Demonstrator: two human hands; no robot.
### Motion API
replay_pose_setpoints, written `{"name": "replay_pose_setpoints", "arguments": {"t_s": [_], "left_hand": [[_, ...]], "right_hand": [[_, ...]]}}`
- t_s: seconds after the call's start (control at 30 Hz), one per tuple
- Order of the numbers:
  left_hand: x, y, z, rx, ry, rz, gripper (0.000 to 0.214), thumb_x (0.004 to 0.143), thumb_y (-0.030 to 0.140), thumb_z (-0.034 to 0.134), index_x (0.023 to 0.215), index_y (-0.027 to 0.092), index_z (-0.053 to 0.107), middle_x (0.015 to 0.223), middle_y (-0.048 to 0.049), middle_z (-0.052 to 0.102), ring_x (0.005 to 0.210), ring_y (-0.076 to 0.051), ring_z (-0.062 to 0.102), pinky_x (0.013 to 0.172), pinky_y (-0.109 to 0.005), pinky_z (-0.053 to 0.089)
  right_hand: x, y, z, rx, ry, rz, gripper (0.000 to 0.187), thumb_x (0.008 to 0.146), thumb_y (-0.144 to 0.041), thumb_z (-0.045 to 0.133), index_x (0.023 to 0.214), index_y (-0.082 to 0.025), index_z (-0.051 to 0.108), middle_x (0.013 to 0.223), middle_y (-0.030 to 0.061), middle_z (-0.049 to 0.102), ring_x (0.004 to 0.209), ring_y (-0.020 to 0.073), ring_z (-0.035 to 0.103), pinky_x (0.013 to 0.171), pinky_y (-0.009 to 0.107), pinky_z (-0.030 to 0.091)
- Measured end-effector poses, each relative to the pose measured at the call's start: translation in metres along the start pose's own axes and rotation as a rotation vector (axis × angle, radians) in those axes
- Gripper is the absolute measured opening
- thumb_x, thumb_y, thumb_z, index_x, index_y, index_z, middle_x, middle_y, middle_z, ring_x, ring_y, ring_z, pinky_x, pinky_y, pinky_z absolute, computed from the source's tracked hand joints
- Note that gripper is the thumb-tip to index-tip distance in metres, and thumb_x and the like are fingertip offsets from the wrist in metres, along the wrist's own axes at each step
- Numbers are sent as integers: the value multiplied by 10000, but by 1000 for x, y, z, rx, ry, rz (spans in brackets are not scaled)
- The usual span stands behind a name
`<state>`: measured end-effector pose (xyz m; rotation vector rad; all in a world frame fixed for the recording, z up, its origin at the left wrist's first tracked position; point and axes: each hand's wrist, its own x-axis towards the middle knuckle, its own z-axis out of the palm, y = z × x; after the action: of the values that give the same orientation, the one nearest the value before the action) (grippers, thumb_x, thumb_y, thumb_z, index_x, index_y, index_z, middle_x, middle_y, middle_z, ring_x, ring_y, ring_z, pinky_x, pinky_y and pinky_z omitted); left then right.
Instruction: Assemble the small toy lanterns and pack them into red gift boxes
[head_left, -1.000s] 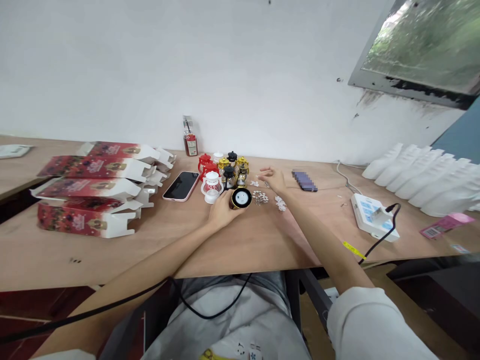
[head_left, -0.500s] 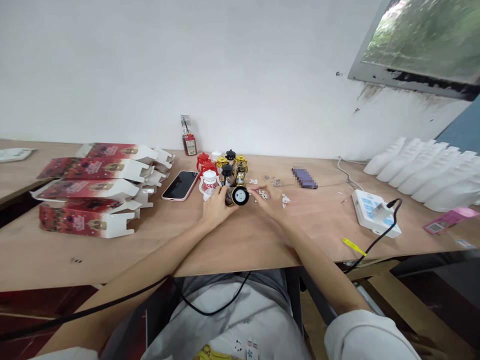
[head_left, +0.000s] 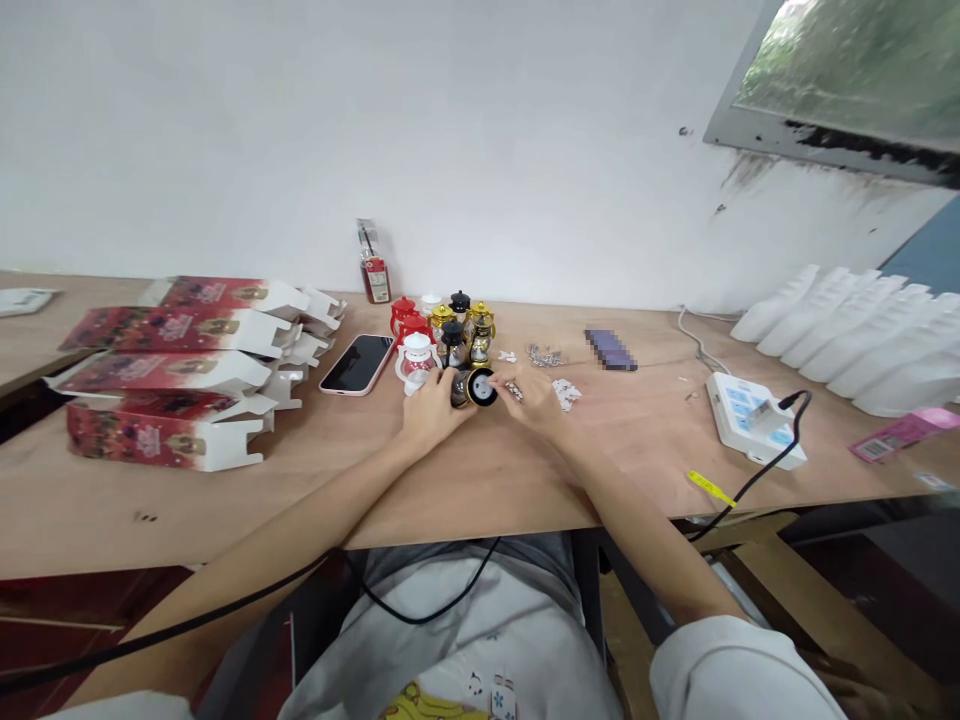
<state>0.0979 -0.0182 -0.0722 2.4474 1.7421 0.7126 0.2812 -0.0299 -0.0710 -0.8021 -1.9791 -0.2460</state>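
Observation:
My left hand (head_left: 429,412) is closed around a small black and gold lantern (head_left: 474,387) that lies on its side with its round base facing me. My right hand (head_left: 531,400) is pinched at that base, fingers together on something too small to make out. Right behind stands a cluster of small toy lanterns (head_left: 444,338) in red, white, gold and black. Small silvery parts (head_left: 545,355) and white scraps (head_left: 565,393) lie scattered just to the right of my hands.
A phone (head_left: 358,364) lies left of the lanterns on the wooden table (head_left: 480,480). Red and white cartons (head_left: 172,375) are stacked at far left. A glue bottle (head_left: 373,268) stands by the wall. A power strip (head_left: 754,424) with cable and white bags (head_left: 847,340) lie right.
My right hand came back from the scattered parts to the lantern's base. The left hand turned the lantern slightly and kept hold of it.

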Motion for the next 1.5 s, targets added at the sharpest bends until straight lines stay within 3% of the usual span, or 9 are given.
{"name": "replay_pose_setpoints", "arguments": {"t_s": [0.37, 0.6, 0.9, 1.33, 1.5], "left_hand": [[-1, 0, -2, 49, -7, 12, 532, 745, 480, 602, 1195, 218, 492, 1191, -135, 523, 962, -319, 598, 734, -395, 488], [-4, 7, -5, 2, -2, -42, 505, 749, 514, 580, 1144, 206, 514, 1142, -132, 546, 928, -325, 610, 718, -394, 490], [-5, 5, -5, 0, -3, -22, 511, 750, 552, 568, 1121, 204, 512, 1120, -118, 551, 944, -302, 609, 732, -373, 489], [-6, 8, -6, 64, -27, -24, 529, 771, 560, 541, 1145, 189, 489, 1146, -135, 525, 937, -308, 615, 725, -382, 492], [-6, 8, -8, 72, -21, -34, 544, 768, 570, 536, 1156, 192, 486, 1159, -135, 524, 936, -313, 619, 716, -395, 498]], "right_hand": [[2, -6, -1, -118, -85, -43, 155, 902, -173, 443, 806, -204, 561, 743, 53, 652, 708, 168, 614, 651, 283, 472], [2, -6, 3, 27, 83, 176, 95, 872, -289, 550, 909, -209, 586, 851, 38, 683, 757, 152, 640, 733, 286, 523], [3, -6, 1, -22, 75, -7, 133, 900, -185, 488, 923, -189, 619, 871, 73, 685, 880, 178, 624, 802, 326, 503], [1, -3, 1, -70, 32, -60, 194, 889, -141, 463, 965, -213, 627, 906, 72, 682, 872, 187, 617, 804, 347, 493], [0, -5, 2, -85, 2, -34, 309, 840, -78, 405, 1037, -202, 608, 957, 89, 650, 937, 203, 594, 821, 360, 494]]}}
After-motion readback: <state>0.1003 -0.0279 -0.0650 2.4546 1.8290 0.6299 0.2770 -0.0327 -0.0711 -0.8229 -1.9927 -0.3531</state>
